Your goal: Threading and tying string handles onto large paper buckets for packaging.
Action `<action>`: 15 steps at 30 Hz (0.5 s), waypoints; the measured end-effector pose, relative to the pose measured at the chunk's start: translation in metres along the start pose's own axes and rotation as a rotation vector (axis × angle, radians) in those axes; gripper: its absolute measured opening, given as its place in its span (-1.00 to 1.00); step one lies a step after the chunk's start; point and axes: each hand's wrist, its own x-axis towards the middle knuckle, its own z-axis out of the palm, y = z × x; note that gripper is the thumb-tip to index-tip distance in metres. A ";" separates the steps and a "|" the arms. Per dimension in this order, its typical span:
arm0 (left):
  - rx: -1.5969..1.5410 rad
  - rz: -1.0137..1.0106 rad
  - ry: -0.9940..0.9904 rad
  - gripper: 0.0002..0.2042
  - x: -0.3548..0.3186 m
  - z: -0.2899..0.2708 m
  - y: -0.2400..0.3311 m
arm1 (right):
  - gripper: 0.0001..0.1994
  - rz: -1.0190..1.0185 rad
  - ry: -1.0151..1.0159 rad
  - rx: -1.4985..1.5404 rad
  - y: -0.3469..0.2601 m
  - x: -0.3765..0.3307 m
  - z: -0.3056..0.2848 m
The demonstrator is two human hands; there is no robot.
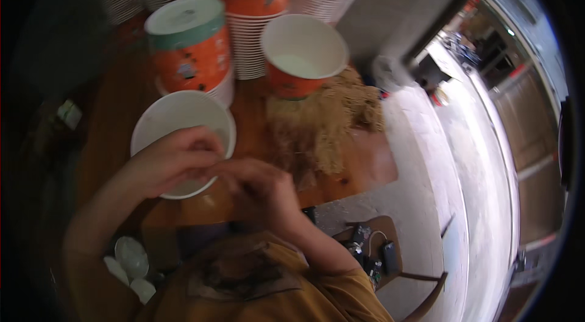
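A round paper tub (151, 120) with a white inside stands at the near left of the wooden table, its mouth up. Over its near right rim my left hand (183, 157) is bent, fingers curled inward and closed. My right hand (259, 185) meets it from the right, just outside the rim, with its fingers pinched together. The fingertips of both hands come together; whatever lies between them is hidden and slightly blurred. Behind this tub, an orange and green paper tub (189, 63) sits upside down on others. Another orange tub (298, 57) stands mouth up at the right.
Tall stacks of nested paper tubs (247, 48) rise at the back. A tan, stringy-looking heap (341, 109) lies on the wooden table (109, 157), right of the tubs. Below right, a chair (393, 249) carries small dark objects. White round containers (131, 256) are at the lower left.
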 end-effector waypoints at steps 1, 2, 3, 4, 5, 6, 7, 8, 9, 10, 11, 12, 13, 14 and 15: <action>0.007 -0.010 0.023 -0.86 0.001 0.005 0.004 | -0.82 0.057 -0.019 0.037 0.001 -0.002 -0.005; -0.020 -0.016 -0.004 -0.86 0.001 0.004 0.005 | -0.81 0.108 -0.048 0.080 0.002 -0.001 -0.006; -0.046 -0.018 -0.041 -0.86 0.005 0.001 0.005 | -0.82 0.140 -0.019 0.070 0.003 0.000 -0.006; -0.058 -0.013 -0.053 -0.85 0.006 -0.002 0.004 | -0.83 0.170 0.008 0.057 0.002 -0.001 -0.008; -0.067 -0.010 -0.076 -0.84 0.007 -0.003 0.004 | -0.83 0.291 -0.006 0.142 0.005 -0.004 -0.010; -0.066 -0.020 -0.056 -0.83 0.005 -0.003 0.005 | -0.83 0.415 -0.021 0.222 0.008 -0.005 -0.011; -0.071 -0.020 -0.033 -0.83 0.004 -0.003 0.006 | -0.83 0.482 -0.003 0.464 0.003 -0.003 -0.014; -0.051 -0.019 -0.033 -0.83 0.003 -0.003 0.007 | -0.84 0.470 0.002 0.536 0.006 0.000 -0.014; -0.032 -0.019 -0.035 -0.83 0.002 -0.004 0.007 | -0.85 0.458 0.008 0.606 0.009 0.003 -0.015; -0.033 -0.018 -0.023 -0.83 0.001 -0.003 0.007 | -0.87 0.448 -0.015 0.601 0.007 0.007 -0.017; -0.030 -0.025 -0.023 -0.82 0.000 -0.003 0.007 | -0.87 0.445 -0.023 0.607 0.006 0.008 -0.016; -0.027 -0.032 -0.024 -0.82 -0.001 -0.003 0.007 | -0.87 0.464 -0.026 0.620 0.005 0.009 -0.014; -0.027 -0.031 -0.020 -0.82 -0.001 -0.002 0.007 | -0.87 0.483 -0.025 0.631 0.005 0.009 -0.014; -0.044 -0.040 -0.006 -0.84 -0.002 0.000 0.006 | -0.87 0.482 -0.028 0.632 0.004 0.009 -0.013; -0.060 -0.050 0.008 -0.85 -0.002 0.001 0.005 | -0.87 0.477 -0.027 0.595 0.004 0.008 -0.013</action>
